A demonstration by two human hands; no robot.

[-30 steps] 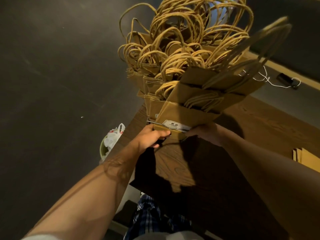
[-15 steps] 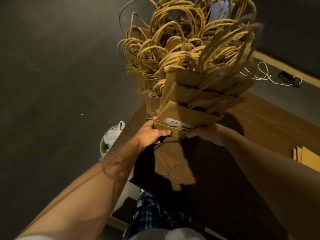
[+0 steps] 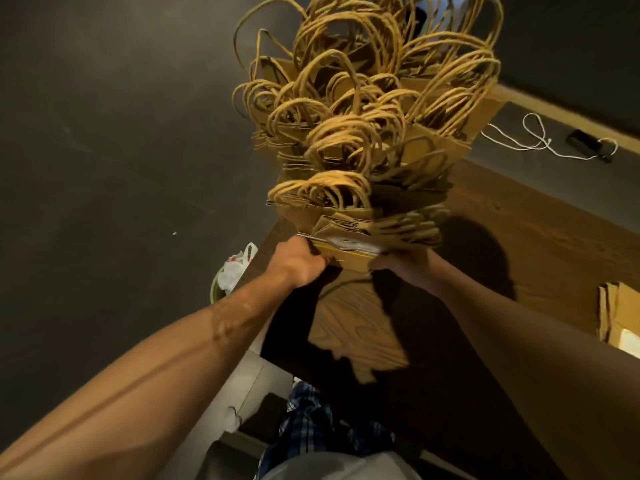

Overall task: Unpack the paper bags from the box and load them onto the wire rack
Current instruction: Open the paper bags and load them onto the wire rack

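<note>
Above wooden worktop [image 3: 540,237], left hand [image 3: 299,263] and right hand [image 3: 403,265] each curled round bottom edge of paper bags [image 3: 349,233], one grip either side. Bundle rose away from grip, twisted handles [image 3: 346,133] fanned at far end. Metal wire [image 3: 313,238] touched bundle beside left grip. White cord [image 3: 540,140] lay on floor, far right of grip.

A dark grey floor [image 3: 104,150] fills the left. A wooden table [image 3: 540,244] with visible grain spans the right, warmly lit, crossed by hard shadows. Far right, a pale baseboard [image 3: 554,114] edges a dark wall [image 3: 588,46].
</note>
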